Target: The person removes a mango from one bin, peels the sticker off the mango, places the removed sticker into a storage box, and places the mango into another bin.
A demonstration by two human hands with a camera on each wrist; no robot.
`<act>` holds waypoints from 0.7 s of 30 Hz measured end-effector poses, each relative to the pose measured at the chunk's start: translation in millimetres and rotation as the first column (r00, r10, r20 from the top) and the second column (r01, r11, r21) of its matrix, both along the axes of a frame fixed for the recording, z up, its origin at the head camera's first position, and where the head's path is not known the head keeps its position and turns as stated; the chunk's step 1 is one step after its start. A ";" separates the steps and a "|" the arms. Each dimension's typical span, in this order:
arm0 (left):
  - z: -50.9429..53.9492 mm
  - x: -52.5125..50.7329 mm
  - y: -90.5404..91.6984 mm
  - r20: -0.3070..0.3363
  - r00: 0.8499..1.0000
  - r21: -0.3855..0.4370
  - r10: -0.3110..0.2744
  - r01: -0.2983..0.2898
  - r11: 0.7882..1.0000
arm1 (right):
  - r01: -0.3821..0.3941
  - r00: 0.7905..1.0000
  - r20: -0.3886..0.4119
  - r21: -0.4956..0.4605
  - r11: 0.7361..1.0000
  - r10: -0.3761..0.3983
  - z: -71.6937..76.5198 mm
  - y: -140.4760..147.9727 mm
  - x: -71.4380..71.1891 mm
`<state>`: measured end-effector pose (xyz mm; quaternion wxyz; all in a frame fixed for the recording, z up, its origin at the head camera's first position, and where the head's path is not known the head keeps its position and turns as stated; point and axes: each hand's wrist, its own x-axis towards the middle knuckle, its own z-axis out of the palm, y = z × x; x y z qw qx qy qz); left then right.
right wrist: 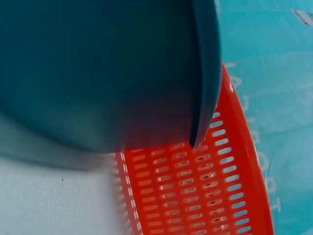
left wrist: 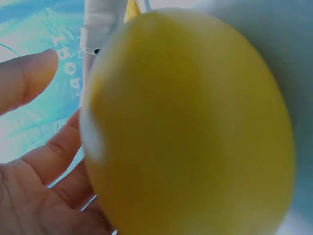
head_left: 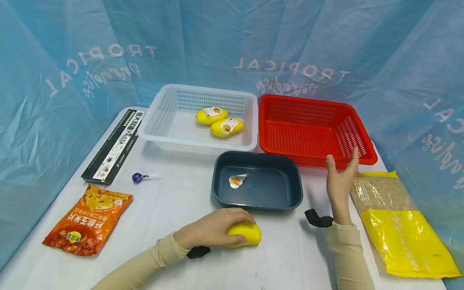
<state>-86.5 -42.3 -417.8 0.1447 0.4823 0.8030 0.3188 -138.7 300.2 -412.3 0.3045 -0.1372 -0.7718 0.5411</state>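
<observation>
On the left of the white table (head_left: 290,264), I see a black pasta box (head_left: 115,147), a purple lollipop (head_left: 137,177) near it, and an orange snack bag (head_left: 88,220). On the right I see a yellow pasta bag (head_left: 404,231). Behind hangs the blue curtain (head_left: 217,40).

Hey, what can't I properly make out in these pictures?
Part of the yellow fruit: head view, under the left hand.
Ends of that hand's fingers, except the thumb: left wrist view, behind the fruit.
Part of the dark tray: right wrist view, cut off by the top and left edges.
Fine print on the black box: head view, too small.
</observation>
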 end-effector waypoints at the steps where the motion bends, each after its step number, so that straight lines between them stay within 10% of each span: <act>1: -0.9 -0.3 -0.5 -0.004 1.000 -0.010 0.002 -0.002 1.000 | 0.008 1.000 0.003 -0.014 1.000 -0.008 -1.2 1.0 -0.6; 21: -5.0 0.1 -7.0 0.034 0.998 -0.151 0.051 -0.045 0.988 | 0.201 0.969 0.113 0.170 0.965 -0.221 -20.1 11.9 -5.9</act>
